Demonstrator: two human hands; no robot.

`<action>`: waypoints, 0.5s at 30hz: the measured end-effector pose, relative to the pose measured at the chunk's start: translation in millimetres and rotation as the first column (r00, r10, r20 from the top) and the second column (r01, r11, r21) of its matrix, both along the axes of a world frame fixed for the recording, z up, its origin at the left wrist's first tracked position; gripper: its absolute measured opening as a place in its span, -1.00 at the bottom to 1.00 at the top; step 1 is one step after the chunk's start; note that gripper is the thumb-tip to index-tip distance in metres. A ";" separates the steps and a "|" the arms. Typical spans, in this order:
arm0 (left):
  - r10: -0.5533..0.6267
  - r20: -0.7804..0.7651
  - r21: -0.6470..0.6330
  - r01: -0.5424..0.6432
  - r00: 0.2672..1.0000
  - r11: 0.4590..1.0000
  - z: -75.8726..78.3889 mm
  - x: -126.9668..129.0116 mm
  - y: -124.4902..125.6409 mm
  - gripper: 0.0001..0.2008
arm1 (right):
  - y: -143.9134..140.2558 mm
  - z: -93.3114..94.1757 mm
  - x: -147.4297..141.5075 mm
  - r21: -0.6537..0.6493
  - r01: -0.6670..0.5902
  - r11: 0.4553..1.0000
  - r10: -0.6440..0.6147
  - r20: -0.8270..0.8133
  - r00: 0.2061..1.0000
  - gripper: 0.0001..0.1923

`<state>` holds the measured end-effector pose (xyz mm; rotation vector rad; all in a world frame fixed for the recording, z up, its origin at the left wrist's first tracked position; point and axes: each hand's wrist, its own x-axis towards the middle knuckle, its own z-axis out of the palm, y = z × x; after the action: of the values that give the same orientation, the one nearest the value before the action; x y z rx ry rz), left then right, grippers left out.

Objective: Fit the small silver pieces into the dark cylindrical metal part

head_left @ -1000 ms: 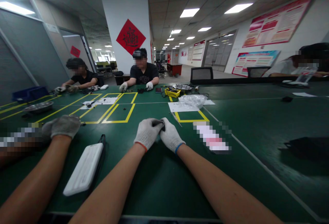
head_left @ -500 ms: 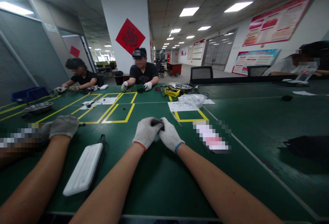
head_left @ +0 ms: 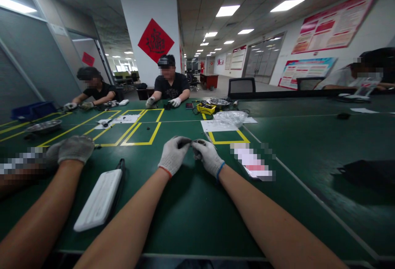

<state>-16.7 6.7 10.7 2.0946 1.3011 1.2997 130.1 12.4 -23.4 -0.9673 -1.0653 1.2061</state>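
Note:
My left hand point(head_left: 173, 154) and my right hand point(head_left: 208, 157), both in white knit gloves, meet over the green table point(head_left: 191, 211). My right hand grips a small dark round part point(head_left: 200, 142) with a metal ring on top. My left hand's fingers close on a small dark piece point(head_left: 184, 141) beside it. What the two pieces are stays too small to tell.
A white ribbed case point(head_left: 97, 199) lies left of my arms. A neighbour's gloved hand point(head_left: 74, 148) rests at the left. Yellow tape boxes point(head_left: 142, 133), a paper sheet point(head_left: 212, 125), a plastic bag point(head_left: 231, 117) and a yellow tool point(head_left: 206, 109) lie farther off. Other people sit opposite.
My hands have drawn slightly apart; the right hand turned, now showing the round part's ringed top. The view tilted a little.

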 end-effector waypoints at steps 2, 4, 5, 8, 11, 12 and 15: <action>-0.019 -0.020 0.014 0.020 1.000 1.000 -2.6 0.1 0.7 -0.85 | -0.3 0.4 -0.2 -0.006 -0.030 1.000 0.030 -0.025 0.999 -0.62; -0.028 -0.030 0.028 0.028 0.999 0.999 -4.4 -0.4 1.4 -0.84 | -0.2 0.8 -0.2 -0.009 -0.042 0.999 0.041 -0.042 0.998 -0.62; -0.031 -0.033 0.034 0.032 0.999 0.999 -5.0 -0.8 1.8 -0.84 | -0.1 0.9 0.0 -0.012 -0.043 0.999 0.043 -0.045 0.998 -0.63; -0.042 -0.039 0.049 0.044 0.998 0.998 -5.9 -2.1 3.0 -0.83 | 0.3 0.7 0.6 -0.025 -0.035 0.999 0.034 -0.050 0.998 -0.64; -0.048 -0.024 0.030 0.048 0.999 0.998 -6.2 -2.7 4.5 -0.84 | 0.8 0.1 1.3 -0.038 -0.026 0.999 0.024 -0.064 0.998 -0.63; -0.051 -0.012 0.015 0.051 0.999 0.999 -6.3 -2.8 5.2 -0.84 | 1.0 -0.1 1.7 -0.043 -0.027 0.999 0.024 -0.067 0.997 -0.62; -0.072 0.043 -0.048 0.074 0.996 0.996 -7.0 -2.7 7.4 -0.86 | 1.6 -0.3 2.8 -0.056 -0.042 0.998 0.038 -0.069 0.997 -0.58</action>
<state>-19.4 14.0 3.7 2.0509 1.2153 1.2600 132.9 14.0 -23.6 -0.9463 -1.0054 1.2990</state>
